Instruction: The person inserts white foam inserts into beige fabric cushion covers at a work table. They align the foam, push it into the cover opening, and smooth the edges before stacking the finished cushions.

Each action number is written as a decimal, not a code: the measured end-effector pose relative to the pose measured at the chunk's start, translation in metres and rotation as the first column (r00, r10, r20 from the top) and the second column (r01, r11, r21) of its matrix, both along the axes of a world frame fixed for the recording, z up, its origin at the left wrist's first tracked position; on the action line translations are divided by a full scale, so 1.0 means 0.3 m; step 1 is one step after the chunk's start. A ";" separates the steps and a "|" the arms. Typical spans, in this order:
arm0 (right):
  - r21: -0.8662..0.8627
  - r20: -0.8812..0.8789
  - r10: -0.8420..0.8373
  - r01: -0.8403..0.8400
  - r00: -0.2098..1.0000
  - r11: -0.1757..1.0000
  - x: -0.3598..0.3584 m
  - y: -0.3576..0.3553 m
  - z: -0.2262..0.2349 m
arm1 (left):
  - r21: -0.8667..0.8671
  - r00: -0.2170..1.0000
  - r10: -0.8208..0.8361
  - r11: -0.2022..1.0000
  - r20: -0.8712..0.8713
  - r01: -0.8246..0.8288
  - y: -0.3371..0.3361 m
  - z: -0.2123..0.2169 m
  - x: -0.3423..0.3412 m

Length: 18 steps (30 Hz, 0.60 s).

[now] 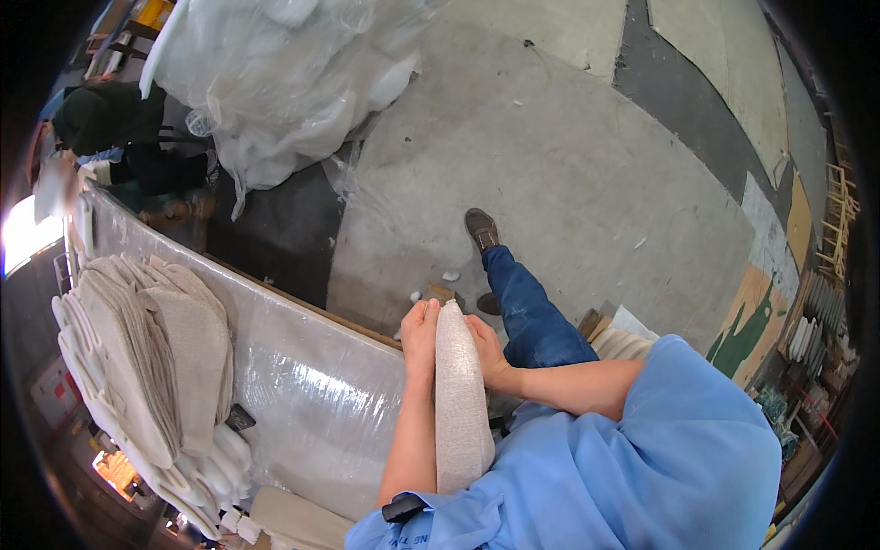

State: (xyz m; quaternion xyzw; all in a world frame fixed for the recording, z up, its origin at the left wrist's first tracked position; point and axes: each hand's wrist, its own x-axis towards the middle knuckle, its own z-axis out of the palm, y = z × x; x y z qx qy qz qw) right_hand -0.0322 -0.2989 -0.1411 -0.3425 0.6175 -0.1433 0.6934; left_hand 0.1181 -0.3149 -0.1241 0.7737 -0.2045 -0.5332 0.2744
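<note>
A beige woven-fabric cushion (460,403) stands on edge against the front of my blue shirt, its narrow end pointing away from me. My left hand (420,335) is closed on the cushion's left side near that far end. On the opposite side my right hand (489,353) grips it, fingers partly hidden behind the fabric. To my left is a table (316,367) wrapped in clear plastic. Stacked on it are several beige fabric pieces with pale padding (160,357). A small black object (240,418) lies beside the stack.
A large clear plastic bag of white stuffing (284,82) sits ahead on the left. Beyond the table a person in dark clothing (115,124) is bent over. White scraps (450,275) dot the concrete floor (559,156). Board sheets (733,73) lie at the far right.
</note>
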 end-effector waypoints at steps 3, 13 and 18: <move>-0.069 0.009 0.077 -0.076 0.997 0.995 -0.033 -0.041 -0.021 | 0.018 0.997 0.011 1.000 -0.074 -0.010 -0.010 0.004 -0.002; -0.146 0.635 0.058 0.046 0.770 0.988 0.018 -0.332 0.247 | -0.129 0.996 0.090 0.988 0.006 -0.089 0.039 -0.097 -0.034; -0.107 0.618 0.022 0.057 0.786 0.993 0.035 -0.331 0.201 | -0.024 0.986 -0.016 1.000 0.167 0.020 -0.007 -0.002 -0.036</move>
